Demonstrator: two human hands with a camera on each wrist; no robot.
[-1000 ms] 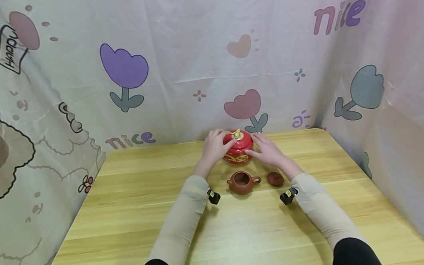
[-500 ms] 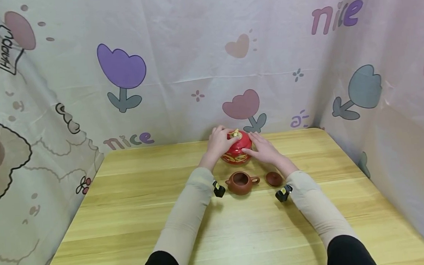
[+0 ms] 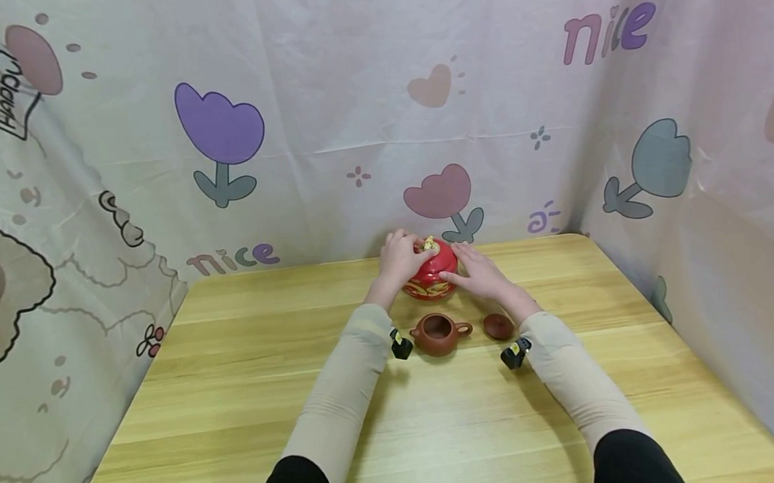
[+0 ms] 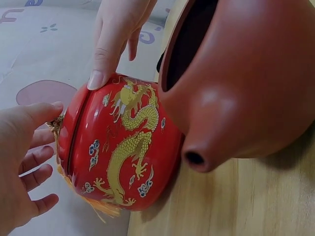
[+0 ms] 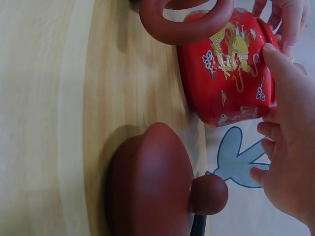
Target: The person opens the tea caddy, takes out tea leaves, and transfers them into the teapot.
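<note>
- Head view, from where I stand: the red jar [image 3: 429,289] sits near the far edge of the table [image 3: 237,395], close to the curtain [image 3: 326,91], just behind a brown teapot [image 3: 435,347].
- Left hand [image 3: 398,261]: thumb and fingers look narrowed to a pinch on the gold knob [image 4: 55,127], though the far side of that pinch is hidden.
- Right hand [image 3: 484,275]: set wider, thumb on the jar's front and fingers along its right side, seemingly bracing it.
- I take the step in hand to be handling the jar lid [image 4: 75,112]; a dark seam shows under it, but I can't tell whether it is loose.
- Next, I'd judge, calls for moving the knob straight and level, with the body braced against sliding.
- The jar stands upright, knob on top, gold dragon [image 4: 120,158] toward the person; it is squat and round, its axis vertical.
- The teapot's spout points to the person's left, so its long axis runs crosswise; the teapot lid [image 3: 499,328] lies beside its handle.
</note>
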